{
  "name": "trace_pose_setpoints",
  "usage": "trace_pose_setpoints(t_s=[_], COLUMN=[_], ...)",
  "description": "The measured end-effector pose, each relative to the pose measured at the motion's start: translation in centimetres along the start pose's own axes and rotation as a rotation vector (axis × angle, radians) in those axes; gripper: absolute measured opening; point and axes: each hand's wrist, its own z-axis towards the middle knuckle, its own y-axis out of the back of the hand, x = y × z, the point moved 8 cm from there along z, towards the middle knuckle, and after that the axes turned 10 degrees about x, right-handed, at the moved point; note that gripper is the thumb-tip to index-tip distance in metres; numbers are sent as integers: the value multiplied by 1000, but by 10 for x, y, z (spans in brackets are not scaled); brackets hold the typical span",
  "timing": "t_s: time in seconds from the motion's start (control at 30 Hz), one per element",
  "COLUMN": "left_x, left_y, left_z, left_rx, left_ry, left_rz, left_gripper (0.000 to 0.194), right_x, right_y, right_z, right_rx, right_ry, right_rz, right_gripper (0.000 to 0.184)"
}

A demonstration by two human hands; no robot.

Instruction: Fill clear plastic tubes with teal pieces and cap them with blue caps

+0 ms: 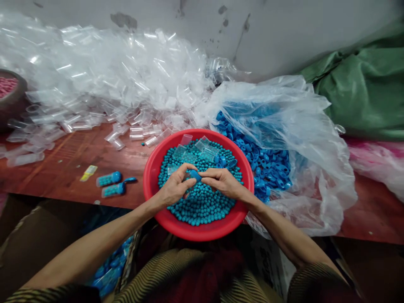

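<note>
"Findings?"
"Left hand and right hand pinch the small blue plastic cap at nine and three o'clock, above the round red plastic basin."
"Handling?"
"Probably light, stiff, slippery; hold its sides."

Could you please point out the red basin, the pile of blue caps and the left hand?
Red basin [200,234], head view: near rim.
Pile of blue caps [270,167], head view: exposed middle.
Left hand [176,184], head view: back of hand.
</note>
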Motion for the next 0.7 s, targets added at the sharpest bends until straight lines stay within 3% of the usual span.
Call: trace_pose_setpoints(t_s=[0.13,0.23,0.33,0.47,0.53,0.6,0.7], left_x=[0,0,0,-2,-4,-7,-9], left_y=[3,4,1,0,1,5,7], left_z=[0,0,0,1,0,0,1], left_rx=[-5,0,12,1,-24,-61,-66], left_ry=[-23,-18,-4,-20,-48,-90,-132], left_rz=[-67,-82,-76,-30,-1,47,112], left_gripper=[35,40,41,46,47,46,45], right_x=[-17,-19,-10,16,23,25,23], right_y=[9,16,20,4,-12,-27,-36], right_z=[2,2,1,4,7,10,12], right_rx=[-166,-329,-390,-260,-155,-81,-58], right_ry=[-155,-170,-141,-13,17,-11,-119], right_rz=[419,458,214,-287,-478,-616,-789], right_gripper=[37,43,40,39,51,78,99])
